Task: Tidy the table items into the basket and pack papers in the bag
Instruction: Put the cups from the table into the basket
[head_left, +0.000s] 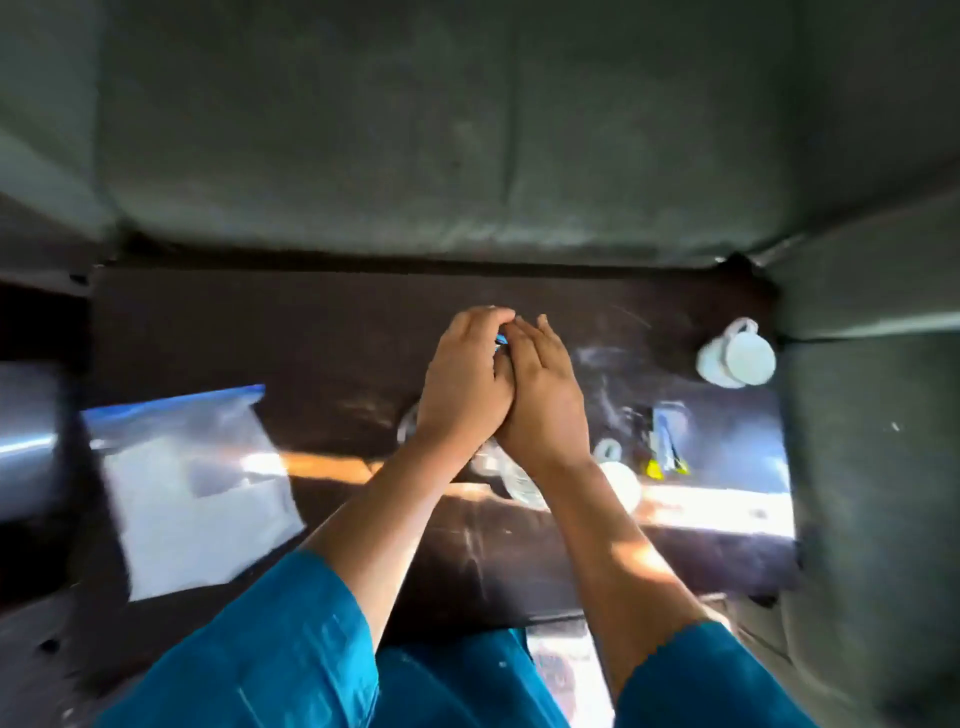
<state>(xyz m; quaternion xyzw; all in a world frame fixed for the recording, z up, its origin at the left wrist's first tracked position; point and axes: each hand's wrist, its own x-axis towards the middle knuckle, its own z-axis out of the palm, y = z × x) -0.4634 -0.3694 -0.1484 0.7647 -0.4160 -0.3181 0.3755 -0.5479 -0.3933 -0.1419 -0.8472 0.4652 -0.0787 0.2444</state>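
My left hand (462, 379) and my right hand (540, 389) are pressed together over the middle of the dark table (311, 338), fingers closed around a small blue-tipped object (501, 340) that is mostly hidden. A clear zip bag (192, 483) with a blue seal strip and white papers inside lies at the left. A white cup (737, 356) lies on its side at the far right. Under my wrists sits a clear glass item (511, 480), beside a second white cup (621, 478). A clear holder with pens (660, 436) is right of them. No basket is visible.
A grey-green sofa (467, 130) runs along the far side of the table, and its arm (872, 441) closes in the right side. A shiny metal object (26, 441) sits at the left edge. The picture is blurred by motion.
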